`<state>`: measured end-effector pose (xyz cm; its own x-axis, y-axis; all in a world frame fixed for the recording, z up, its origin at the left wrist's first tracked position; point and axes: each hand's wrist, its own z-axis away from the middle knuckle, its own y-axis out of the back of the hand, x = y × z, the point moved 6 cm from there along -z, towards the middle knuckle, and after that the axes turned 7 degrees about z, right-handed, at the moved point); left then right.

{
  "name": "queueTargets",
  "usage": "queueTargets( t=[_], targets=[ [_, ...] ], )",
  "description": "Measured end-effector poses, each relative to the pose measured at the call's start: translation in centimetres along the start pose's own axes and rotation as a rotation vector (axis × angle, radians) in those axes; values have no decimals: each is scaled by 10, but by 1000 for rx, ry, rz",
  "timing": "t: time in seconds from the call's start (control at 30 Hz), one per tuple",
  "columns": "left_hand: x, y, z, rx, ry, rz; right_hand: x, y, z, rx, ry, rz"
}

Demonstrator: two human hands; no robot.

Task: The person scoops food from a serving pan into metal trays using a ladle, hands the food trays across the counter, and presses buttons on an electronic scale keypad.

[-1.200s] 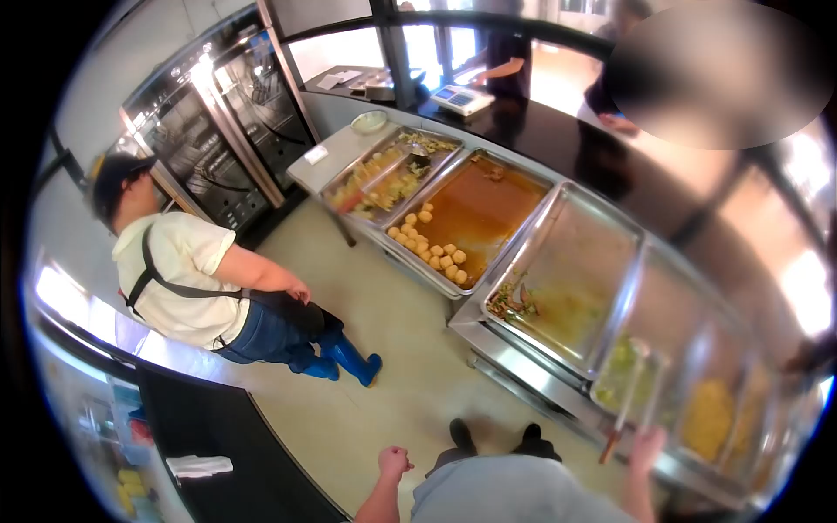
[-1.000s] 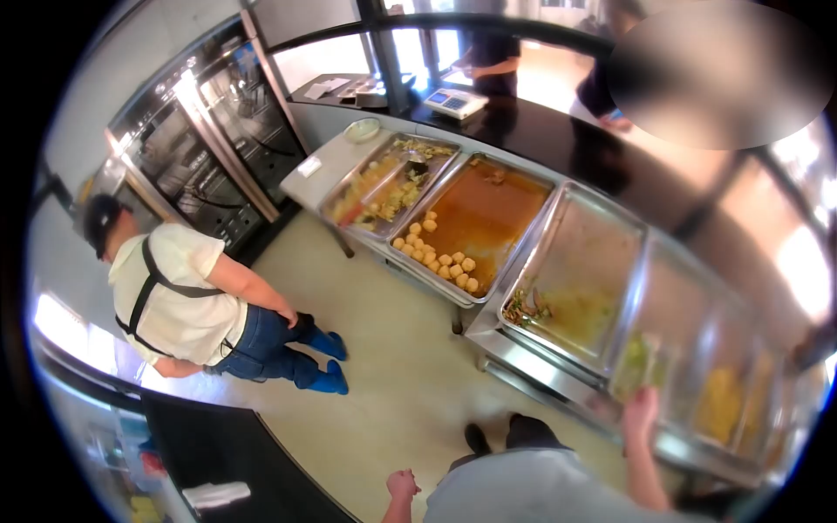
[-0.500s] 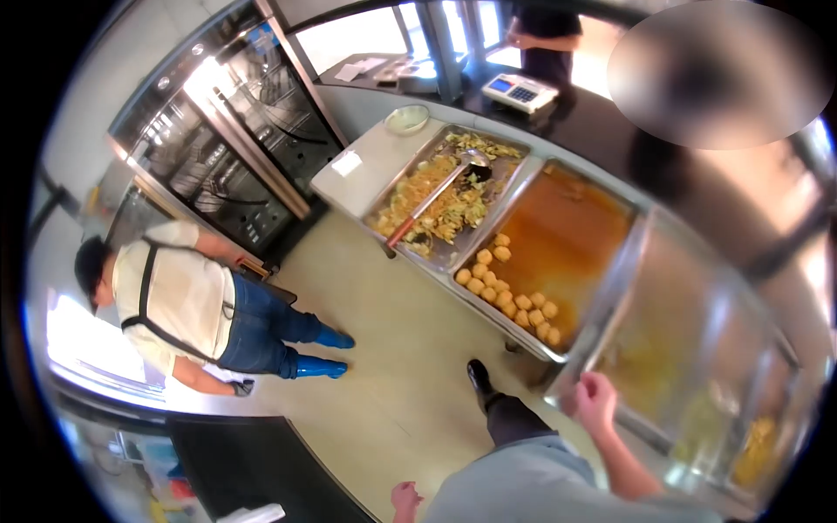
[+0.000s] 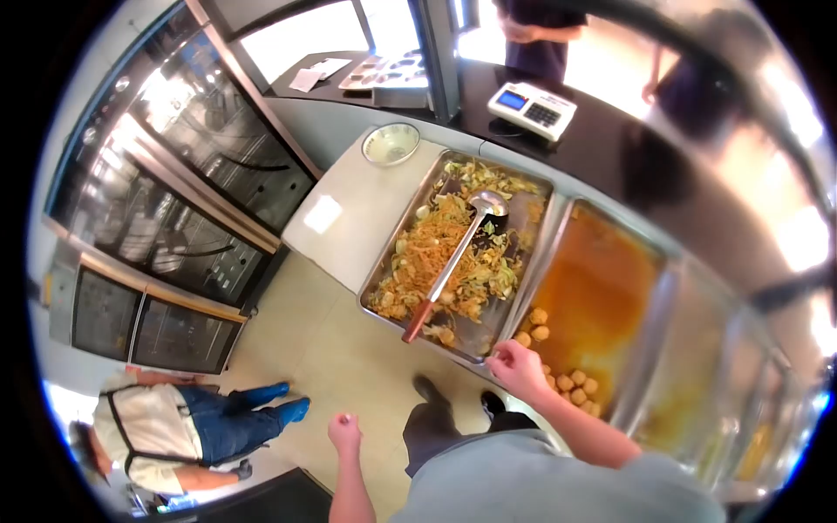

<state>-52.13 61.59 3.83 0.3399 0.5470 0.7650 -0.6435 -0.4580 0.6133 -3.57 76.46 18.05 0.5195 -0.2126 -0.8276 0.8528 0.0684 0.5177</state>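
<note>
White worktop (image 4: 366,196) is filling eleven o'clock, glass-doored cabinet (image 4: 214,131) ten; right hand (image 4: 516,368) is hanging by the steel tray (image 4: 478,340), left hand (image 4: 345,433) at seven, both grips narrow.

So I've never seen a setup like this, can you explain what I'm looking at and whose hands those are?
There's no robot here. One camera, worn on a person's head, looks forward and down at their own bare hands. The right hand is by the near edges of two metal trays; the left hand hangs over the floor. Both look curled, and I can't make out anything held. A ladle lies across the shredded food in one tray; the neighbouring tray has brown liquid and round balls. A bowl sits on the white tabletop. Another person stands at left.
</note>
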Motion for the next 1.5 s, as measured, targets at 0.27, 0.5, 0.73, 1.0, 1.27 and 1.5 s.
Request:
queueTargets(
  t=[0.27,0.5,0.73,1.0,1.27,1.5],
  targets=[
    [226,-117,-292,-113,-488,-63,-52,-143,-124,92,-349,215],
    [294,-216,-392,-298,-822,-196,-51,-177,-143,403,-858,177],
    [225,-220,-357,-964,-274,-173,-53,-112,-155,608,-772,-18],
    [212,-218,-248,-1293,231,202,-80,-156,-247,581,-814,161],
    [217,-215,-247,-1265,90,216,-120,-209,-74,124,-838,363],
    [225,-219,-248,-1297,114,217,-128,-164,-54,243,-742,359]
  ],
)
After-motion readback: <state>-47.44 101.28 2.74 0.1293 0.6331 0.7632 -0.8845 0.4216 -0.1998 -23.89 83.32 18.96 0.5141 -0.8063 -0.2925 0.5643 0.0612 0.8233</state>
